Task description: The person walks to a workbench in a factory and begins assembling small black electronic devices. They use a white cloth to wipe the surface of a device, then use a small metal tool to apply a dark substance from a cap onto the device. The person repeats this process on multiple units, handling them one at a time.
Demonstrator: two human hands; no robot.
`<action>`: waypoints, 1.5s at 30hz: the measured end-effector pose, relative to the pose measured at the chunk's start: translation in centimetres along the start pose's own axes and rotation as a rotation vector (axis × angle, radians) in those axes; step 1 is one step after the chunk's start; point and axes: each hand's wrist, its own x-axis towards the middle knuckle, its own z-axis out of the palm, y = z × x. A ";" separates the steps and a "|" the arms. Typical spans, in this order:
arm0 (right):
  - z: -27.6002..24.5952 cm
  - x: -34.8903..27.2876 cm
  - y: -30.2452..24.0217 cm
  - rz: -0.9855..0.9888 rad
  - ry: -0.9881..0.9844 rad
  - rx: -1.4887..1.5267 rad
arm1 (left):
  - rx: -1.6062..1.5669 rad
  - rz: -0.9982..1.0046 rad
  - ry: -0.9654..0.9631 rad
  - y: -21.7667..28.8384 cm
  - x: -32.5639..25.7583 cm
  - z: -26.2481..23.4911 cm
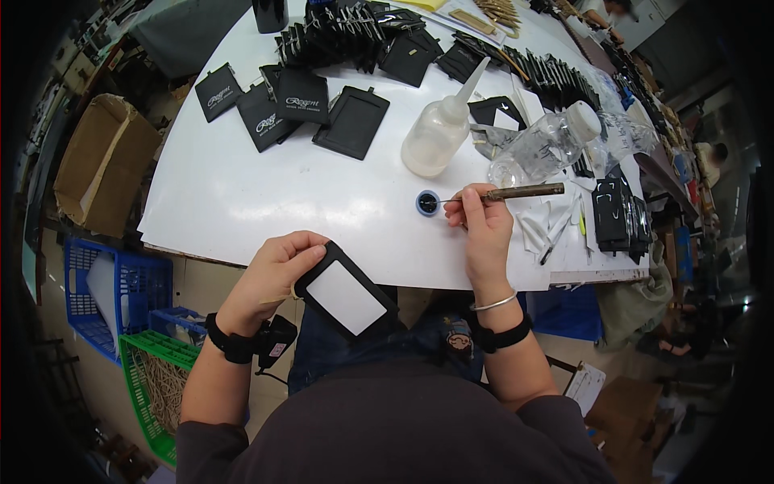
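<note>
The left hand's (278, 268) grip pinches the black card holder (346, 297) by its far-left corner, at the desk's (266, 198) near edge; it looks light, stiffish and smooth, best held by its border (the white middle might smudge). The right hand's (488, 231) grip holds a brown-handled tool (528, 191), tip at a small blue cup (428, 203).

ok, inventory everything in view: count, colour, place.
Case: 1, black, white panel, in left hand
Tool: 1, brown handle, in right hand
Pot: 1, blue, at tool tip
Squeeze bottle: 1, translucent, mid-table
Clear bottle: 1, colourless, table right
Other cases: many, black, far table
Scraps: several, white, table right
Table: 1, white, in front
Cardboard box: 1, brown, left side
Crates: several, blue and green, around table
People: 2+, pale clothes, right background
Wrist straps: 2, black, both wrists
Bracelet: 1, silver, right wrist
Hands: 2, bare, near edge
</note>
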 end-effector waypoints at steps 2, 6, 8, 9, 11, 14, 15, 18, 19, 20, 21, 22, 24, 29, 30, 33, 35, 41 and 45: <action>-0.2 -0.6 -1.2 -0.039 0.017 0.059 | 0.012 0.001 0.000 0.0 0.1 0.1; -1.8 -2.3 -4.4 -0.144 0.019 0.066 | 0.075 0.034 -0.006 -0.3 0.3 0.0; -3.6 -3.1 -5.8 -0.179 0.037 0.019 | 0.049 0.020 0.023 -0.8 0.5 -0.1; -4.6 -3.1 -6.7 -0.187 0.061 -0.019 | 0.064 0.022 0.036 -0.5 0.2 -0.1; -7.4 -2.4 -8.4 -0.186 0.145 -0.084 | 0.063 0.019 0.048 -0.5 -0.1 -0.1; -12.1 1.4 -9.6 -0.102 0.257 -0.100 | 0.019 0.014 0.036 -0.5 0.0 0.1; -13.5 2.9 -9.6 -0.057 0.263 -0.081 | 0.009 0.015 0.026 -0.5 0.2 0.2; -16.5 7.5 -7.8 0.182 0.179 0.012 | 0.006 0.017 0.024 -0.5 0.4 0.2; -17.4 8.9 -6.5 0.243 0.140 0.021 | 0.007 0.023 0.033 -0.5 0.3 0.3; -17.5 10.3 -5.6 0.295 0.123 0.024 | 0.004 0.029 0.055 -0.5 0.2 0.2; -17.6 11.5 -4.6 0.340 0.116 0.006 | 0.010 0.031 0.051 -0.3 0.0 0.4; -18.2 12.6 -3.9 0.323 0.118 -0.038 | -0.011 0.033 0.053 -0.2 0.1 0.5; -18.2 14.3 -2.9 0.301 0.099 -0.126 | -0.020 0.018 0.063 -0.3 0.1 0.3; -18.5 14.8 -2.7 0.298 0.061 -0.255 | -0.001 0.004 0.086 0.1 0.0 0.6; -18.3 14.6 -2.8 0.256 0.031 -0.330 | 0.000 0.000 0.088 0.1 0.1 0.7; -17.6 13.2 -2.6 0.036 -0.071 -0.520 | -0.003 -0.004 0.095 0.0 0.1 0.7; -17.0 12.2 -2.6 -0.070 -0.158 -0.716 | -0.001 -0.006 0.095 0.1 0.1 0.8; -17.3 10.2 -2.0 -0.630 -0.374 -1.242 | -0.001 0.000 0.088 0.2 0.0 1.1; -17.6 9.9 -3.3 -0.480 -0.422 -1.168 | 0.025 0.020 0.097 0.2 -0.2 1.1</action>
